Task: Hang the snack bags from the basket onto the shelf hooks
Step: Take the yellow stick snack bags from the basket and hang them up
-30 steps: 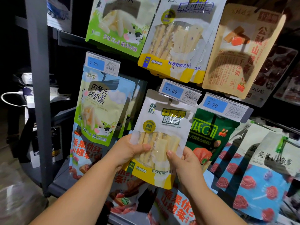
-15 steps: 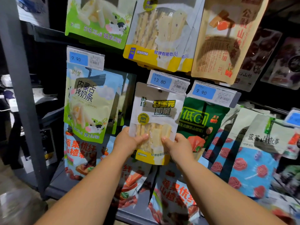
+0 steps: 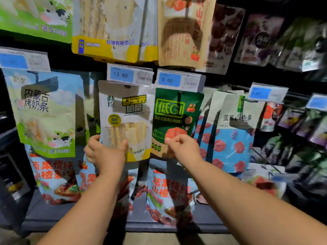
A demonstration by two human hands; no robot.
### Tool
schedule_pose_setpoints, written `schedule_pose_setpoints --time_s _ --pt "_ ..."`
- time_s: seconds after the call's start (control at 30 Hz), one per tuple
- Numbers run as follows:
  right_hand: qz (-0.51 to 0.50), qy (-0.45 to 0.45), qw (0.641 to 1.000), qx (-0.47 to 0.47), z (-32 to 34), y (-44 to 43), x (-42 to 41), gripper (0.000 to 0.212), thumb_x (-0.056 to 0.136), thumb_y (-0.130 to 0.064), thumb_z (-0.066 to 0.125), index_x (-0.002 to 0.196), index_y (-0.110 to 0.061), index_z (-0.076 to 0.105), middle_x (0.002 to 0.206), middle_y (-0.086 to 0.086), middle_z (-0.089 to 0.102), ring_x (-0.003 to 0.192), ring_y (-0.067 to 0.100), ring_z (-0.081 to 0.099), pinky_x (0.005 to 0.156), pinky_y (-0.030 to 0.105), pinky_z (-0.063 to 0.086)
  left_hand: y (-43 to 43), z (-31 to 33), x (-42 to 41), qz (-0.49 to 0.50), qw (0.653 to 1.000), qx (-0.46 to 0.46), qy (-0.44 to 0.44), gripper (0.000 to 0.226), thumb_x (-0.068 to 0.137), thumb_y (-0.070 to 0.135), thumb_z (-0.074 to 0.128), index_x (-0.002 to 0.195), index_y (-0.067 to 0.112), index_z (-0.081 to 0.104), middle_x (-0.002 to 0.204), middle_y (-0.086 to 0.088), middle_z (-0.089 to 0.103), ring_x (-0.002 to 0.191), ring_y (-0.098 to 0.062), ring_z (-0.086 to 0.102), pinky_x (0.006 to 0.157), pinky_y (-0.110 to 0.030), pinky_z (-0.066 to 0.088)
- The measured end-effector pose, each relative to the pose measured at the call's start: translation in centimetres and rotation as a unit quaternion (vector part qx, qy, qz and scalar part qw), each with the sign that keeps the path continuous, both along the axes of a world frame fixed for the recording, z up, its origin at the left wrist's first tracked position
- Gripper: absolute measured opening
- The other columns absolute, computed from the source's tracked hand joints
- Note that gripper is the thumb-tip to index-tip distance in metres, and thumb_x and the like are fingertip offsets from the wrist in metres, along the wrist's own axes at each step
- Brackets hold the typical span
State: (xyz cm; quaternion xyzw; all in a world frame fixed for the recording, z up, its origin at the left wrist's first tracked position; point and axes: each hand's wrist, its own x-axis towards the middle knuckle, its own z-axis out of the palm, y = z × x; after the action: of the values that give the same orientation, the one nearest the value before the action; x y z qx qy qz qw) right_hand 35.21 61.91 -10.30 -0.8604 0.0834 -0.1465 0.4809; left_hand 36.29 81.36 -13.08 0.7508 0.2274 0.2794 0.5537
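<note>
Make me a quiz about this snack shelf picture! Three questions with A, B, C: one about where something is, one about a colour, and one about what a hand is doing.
1. What price is on the tag right above the white and yellow bag?
A 9.90
B 13.80
C 25.00

2. What colour is the next bag hanging just to its right?
A green
B purple
C orange

3. What is the right hand doing?
A gripping the white and yellow bag
B pulling a tag off
C curled up, holding nothing

Answers:
1 B, the blue part of that tag reads 13.80.
2 A, the next bag's front is dark green.
3 C, only the left hand grips the white and yellow bag; the right hand's fingers are curled in front of the next bag.
</note>
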Motion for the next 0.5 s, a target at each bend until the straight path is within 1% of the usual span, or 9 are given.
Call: schedule_pose_setpoints --time_s 0.07,0.13,0.17,0.2,0.23,0.27,0.37,0.43,0.5 --pt "-0.016 -0.001 0.999 0.030 -0.1 -1.8 -0.8 0.033 0.087 -0.038 0.072 0.068 -0.017 0.056 0.073 0.001 0.069 0.074 0.017 0.066 0.073 0.032 0.054 -1.7 0.2 -0.5 -0.028 0.999 0.007 -0.030 0.068 0.072 0.023 0.085 0.121 0.004 0.043 0.130 -0.022 0.044 0.124 -0.040 0.040 0.102 -0.048 0.034" --pt "-0.032 0.004 0.998 0.057 -0.1 -3.9 -1.8 0.033 0.084 -0.038 0.074 0.066 -0.018 0.055 0.075 0.004 0.071 0.080 0.025 0.071 0.078 0.044 0.058 -4.1 0.7 -0.6 -0.100 0.994 0.005 -0.047 0.054 0.074 0.024 0.084 0.108 0.011 0.044 0.106 -0.017 0.055 0.105 -0.037 0.054 0.091 -0.044 0.043" --pt "-0.040 0.004 0.997 0.063 0.0 -5.1 -2.3 0.033 0.085 -0.036 0.073 0.066 -0.017 0.054 0.076 0.004 0.070 0.078 0.025 0.071 0.075 0.039 0.060 -5.6 1.0 -0.7 -0.144 0.988 0.007 -0.050 0.050 0.076 0.024 0.083 0.103 0.013 0.043 0.092 -0.012 0.054 0.092 -0.033 0.056 0.083 -0.040 0.044" --pt "-0.049 0.004 0.997 0.058 0.3 -6.4 -3.1 0.033 0.087 -0.035 0.072 0.067 -0.015 0.054 0.074 0.003 0.068 0.073 0.019 0.069 0.066 0.026 0.057 -7.3 1.4 -0.9 -0.190 0.981 0.015 -0.047 0.045 0.078 0.023 0.081 0.098 0.014 0.042 0.082 -0.005 0.051 0.081 -0.029 0.055 0.076 -0.038 0.044" --pt "-0.063 0.000 0.997 0.039 0.8 -7.9 -4.0 0.032 0.089 -0.034 0.070 0.069 -0.015 0.055 0.071 0.001 0.065 0.067 0.012 0.064 0.056 0.012 0.047 -9.2 1.7 -1.0 -0.234 0.971 0.028 -0.040 0.040 0.080 0.023 0.080 0.094 0.015 0.043 0.074 0.000 0.047 0.071 -0.024 0.051 0.072 -0.037 0.042" --pt "-0.082 -0.006 0.996 0.020 1.3 -9.5 -4.9 0.032 0.090 -0.034 0.069 0.068 -0.014 0.055 0.068 -0.001 0.061 0.063 0.008 0.058 0.051 0.011 0.039 -11.3 1.9 -1.2 -0.282 0.958 0.046 -0.021 0.037 0.081 0.024 0.078 0.088 0.017 0.042 0.069 0.003 0.043 0.065 -0.020 0.046 0.068 -0.035 0.039" --pt "-0.133 -0.010 0.991 -0.002 2.0 -15.3 -7.4 0.033 0.090 -0.035 0.067 0.071 -0.011 0.059 0.071 0.002 0.061 0.073 0.018 0.058 0.059 0.026 0.033 -18.3 1.7 -1.7 -0.407 0.908 0.091 0.028 0.038 0.082 0.018 0.077 0.077 0.024 0.040 0.060 0.006 0.040 0.058 -0.016 0.040 0.067 -0.031 0.034" --pt "-0.166 -0.014 0.986 0.007 2.3 -19.5 -9.4 0.031 0.090 -0.036 0.068 0.075 -0.009 0.061 0.074 -0.001 0.065 0.083 0.022 0.066 0.067 0.030 0.046 -22.8 1.5 -2.2 -0.468 0.876 0.111 0.043 0.039 0.080 0.015 0.079 0.076 0.024 0.042 0.060 0.005 0.041 0.063 -0.019 0.041 0.069 -0.031 0.035" --pt "-0.204 -0.014 0.979 -0.008 2.8 -24.0 -11.9 0.031 0.092 -0.036 0.065 0.081 -0.006 0.064 0.077 0.001 0.069 0.085 0.026 0.068 0.072 0.037 0.056 -27.7 1.9 -3.6 -0.518 0.838 0.163 0.055 0.035 0.082 0.019 0.078 0.077 0.022 0.043 0.064 0.004 0.044 0.068 -0.019 0.045 0.065 -0.030 0.035"
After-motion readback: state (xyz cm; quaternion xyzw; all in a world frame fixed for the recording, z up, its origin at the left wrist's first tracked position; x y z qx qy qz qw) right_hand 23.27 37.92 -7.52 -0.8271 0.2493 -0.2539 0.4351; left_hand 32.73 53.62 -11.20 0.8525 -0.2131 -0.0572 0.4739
